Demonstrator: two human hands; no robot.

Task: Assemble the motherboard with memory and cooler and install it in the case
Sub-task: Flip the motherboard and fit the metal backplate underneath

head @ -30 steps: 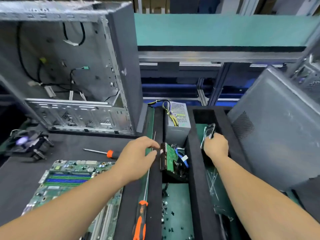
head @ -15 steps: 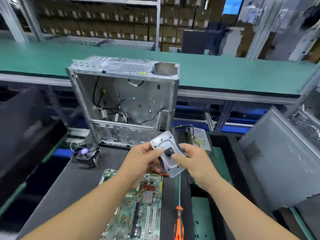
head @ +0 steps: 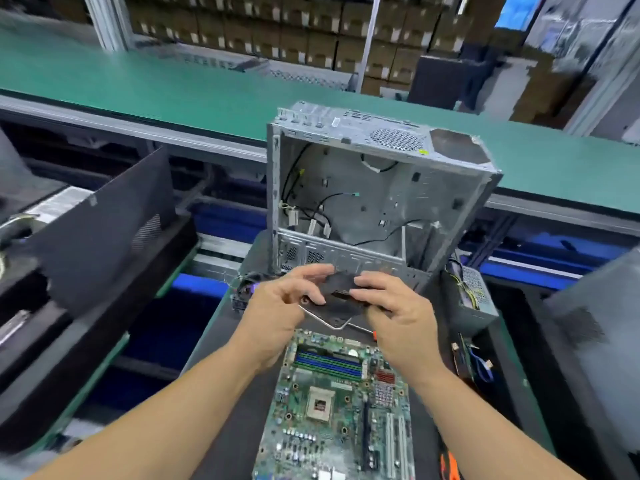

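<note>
Fingers of both hands — left hand [head: 284, 299], right hand [head: 398, 306] — are curled around a dark metal plate [head: 337, 306], held above the motherboard [head: 339, 403] lying on the surface, before the open case [head: 377, 195].

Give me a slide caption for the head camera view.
Both hands, left and right, hold a metal plate above the motherboard, before the open case.

on my dark table [head: 221, 344] lies the motherboard [head: 341, 407], the open computer case [head: 377, 199] standing just behind it, cooler fan [head: 244, 292] beside.
</note>
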